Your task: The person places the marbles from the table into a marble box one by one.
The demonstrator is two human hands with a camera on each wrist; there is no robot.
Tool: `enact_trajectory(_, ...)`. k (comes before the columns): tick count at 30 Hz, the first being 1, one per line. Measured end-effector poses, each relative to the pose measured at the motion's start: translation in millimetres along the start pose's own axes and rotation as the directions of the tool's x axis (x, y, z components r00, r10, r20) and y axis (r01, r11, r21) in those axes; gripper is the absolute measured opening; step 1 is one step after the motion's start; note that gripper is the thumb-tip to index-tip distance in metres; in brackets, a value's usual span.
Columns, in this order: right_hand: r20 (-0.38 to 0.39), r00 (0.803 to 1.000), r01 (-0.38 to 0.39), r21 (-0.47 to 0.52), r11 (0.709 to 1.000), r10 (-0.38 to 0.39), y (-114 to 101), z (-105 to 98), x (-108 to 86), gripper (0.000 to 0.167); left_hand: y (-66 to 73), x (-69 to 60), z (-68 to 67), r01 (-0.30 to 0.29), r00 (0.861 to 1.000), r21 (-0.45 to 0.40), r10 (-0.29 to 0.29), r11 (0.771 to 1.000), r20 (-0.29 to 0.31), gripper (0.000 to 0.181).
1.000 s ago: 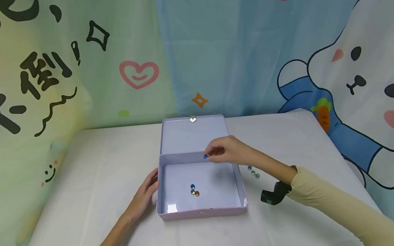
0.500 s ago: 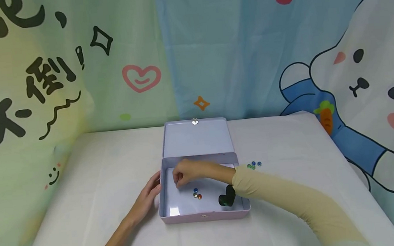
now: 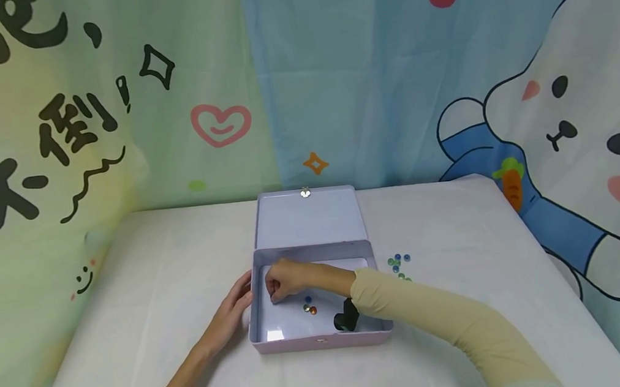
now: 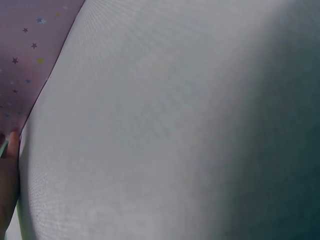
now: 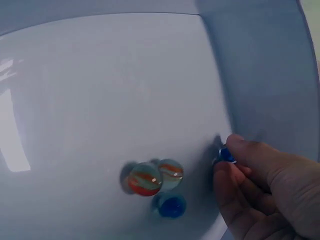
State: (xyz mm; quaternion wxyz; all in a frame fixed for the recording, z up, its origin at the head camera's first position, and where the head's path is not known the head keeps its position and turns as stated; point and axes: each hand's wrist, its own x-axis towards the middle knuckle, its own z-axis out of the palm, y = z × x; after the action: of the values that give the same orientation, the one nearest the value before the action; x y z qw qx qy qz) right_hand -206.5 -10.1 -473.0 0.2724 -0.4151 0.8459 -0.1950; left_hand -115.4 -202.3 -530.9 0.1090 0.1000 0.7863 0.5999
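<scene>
My right hand [image 3: 288,279] is down inside the open lilac tin box [image 3: 290,344], close to its left wall. In the right wrist view, its thumb and fingers pinch a blue marble [image 5: 227,154] just above or on the box floor. Beside it lie three more marbles: one with a strong orange swirl [image 5: 145,180], a clear one with orange streaks [image 5: 172,172] and a blue one [image 5: 171,206]. My left hand [image 3: 229,314] rests against the outside of the box's left wall, fingers fairly straight. The left wrist view shows the star-printed box side [image 4: 27,55].
Several blue and green marbles [image 3: 398,261] lie on the white-covered table [image 3: 446,231] to the right of the box. The box's lid [image 3: 308,218] is hinged back behind it. A printed cloth backdrop [image 3: 322,82] hangs at the table's far edge.
My right hand, carrying the blue marble, has moved left and down from over the box's back right into the box near its left wall. My left hand stays against the box.
</scene>
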Motion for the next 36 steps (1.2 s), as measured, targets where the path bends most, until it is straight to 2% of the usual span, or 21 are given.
enact_trajectory(11,0.006,1.0,-0.026,0.012,1.0,0.026,0,-1,-1.7,0.015,-0.1,-0.1,0.3,0.013,1.0,0.011,-0.013,1.0,-0.007,0.053)
enact_trajectory(15,-0.008,0.999,-0.044,0.059,0.997,0.045,1,-7,-6.4,0.019,0.7,0.4,1.5,0.021,1.0,0.006,-0.02,1.0,-0.02,0.053)
enact_trajectory(20,-0.067,0.997,-0.026,0.112,0.993,0.034,8,-19,-15.8,0.019,1.8,0.3,2.5,0.045,0.998,0.008,-0.045,0.999,-0.033,0.053)
enact_trajectory(25,-0.096,0.994,-0.029,0.207,0.978,0.05,17,-35,-36.3,0.018,3.2,-0.1,3.2,0.055,0.998,0.007,-0.054,0.998,-0.035,0.054)
enact_trajectory(28,-0.105,0.993,-0.013,0.319,0.948,0.049,20,-46,-54.0,0.021,3.6,0.4,2.6,0.046,0.998,0.012,-0.045,0.999,-0.034,0.053)
enact_trajectory(32,-0.145,0.987,0.007,0.493,0.87,0.075,20,-55,-79.6,0.022,2.0,0.4,1.5,0.026,0.999,0.018,-0.026,0.999,-0.025,0.053)
enact_trajectory(36,-0.237,0.96,0.023,0.594,0.804,0.147,20,-53,-102.7,0.018,0.6,-1.0,2.2,0.014,1.0,0.011,-0.014,1.0,-0.024,0.053)
